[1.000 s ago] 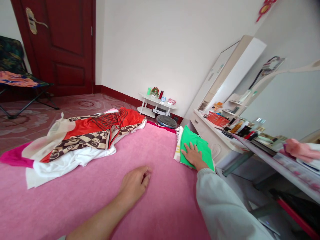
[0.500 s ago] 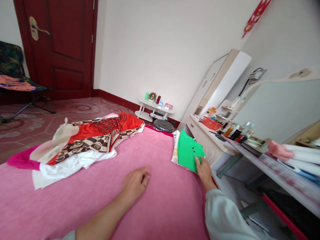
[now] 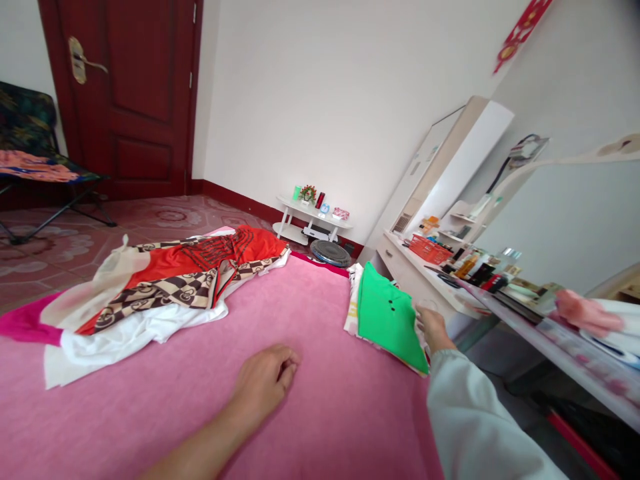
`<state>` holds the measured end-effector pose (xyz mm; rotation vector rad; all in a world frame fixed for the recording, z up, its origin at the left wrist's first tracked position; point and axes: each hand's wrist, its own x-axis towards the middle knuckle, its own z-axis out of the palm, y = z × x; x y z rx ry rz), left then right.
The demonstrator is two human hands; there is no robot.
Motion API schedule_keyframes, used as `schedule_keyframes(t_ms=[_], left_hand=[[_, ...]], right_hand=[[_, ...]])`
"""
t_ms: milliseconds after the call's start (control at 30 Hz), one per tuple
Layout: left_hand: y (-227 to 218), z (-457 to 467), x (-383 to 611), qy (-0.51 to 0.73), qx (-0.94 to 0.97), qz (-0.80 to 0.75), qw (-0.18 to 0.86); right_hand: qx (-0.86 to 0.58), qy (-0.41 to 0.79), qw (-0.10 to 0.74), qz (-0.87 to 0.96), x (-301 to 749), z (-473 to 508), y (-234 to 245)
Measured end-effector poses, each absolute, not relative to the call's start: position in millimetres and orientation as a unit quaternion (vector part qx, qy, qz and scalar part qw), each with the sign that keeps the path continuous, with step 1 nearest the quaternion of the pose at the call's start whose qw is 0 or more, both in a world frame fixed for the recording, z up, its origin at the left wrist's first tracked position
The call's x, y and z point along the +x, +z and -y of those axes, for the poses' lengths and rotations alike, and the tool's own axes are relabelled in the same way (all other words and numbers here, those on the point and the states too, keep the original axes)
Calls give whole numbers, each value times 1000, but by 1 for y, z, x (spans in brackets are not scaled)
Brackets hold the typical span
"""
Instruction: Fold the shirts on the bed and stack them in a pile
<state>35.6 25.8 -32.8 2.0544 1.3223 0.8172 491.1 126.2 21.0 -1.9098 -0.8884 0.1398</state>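
My left hand (image 3: 265, 381) rests on the pink bedspread (image 3: 325, 427), its fingers loosely curled and nothing seen in them. A folded green garment with dark buttons (image 3: 387, 317) lies near the bed's right edge. Under it shows white patterned cloth (image 3: 353, 310). At the right side of the green garment is my right hand (image 3: 434, 328), touching or just beside the edge, with fingers outstretched and their tips partly hidden. A spread heap of clothes lies to the left: a red and brown-checked top (image 3: 200, 257), a white garment (image 3: 150, 330) and a magenta piece (image 3: 33, 321).
A white dressing table (image 3: 425, 270) with a red basket (image 3: 430, 250), bottles and a mirror stands along the right. Beyond the bed are a low white stand (image 3: 310, 212) and a round dark robot-vacuum-like disc (image 3: 331, 253). A folding chair (image 3: 30, 147) is at the left.
My right hand has moved off the top of the green garment to its right edge, uncovering the near right corner. The left hand stays nearly in place. The view has shifted slightly.
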Motion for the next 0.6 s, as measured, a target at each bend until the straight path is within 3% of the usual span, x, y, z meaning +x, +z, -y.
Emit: schedule_keyframes(t_ms=[167,333,500,600], left_hand=[[-35,-27,37,302,767,-490,283],[-31,-26,37,292,770,-493,280],[-27,-26,37,288,772,-494,277],[-28,-25,37,294,772,-493,273]], right_hand=[[-795,158,505,296,494,-146,14],[-797,179,477,325,495,-147,12],[-802,82,452,381,491,-153,18],[-802,-35,411,432,477,-149,12]])
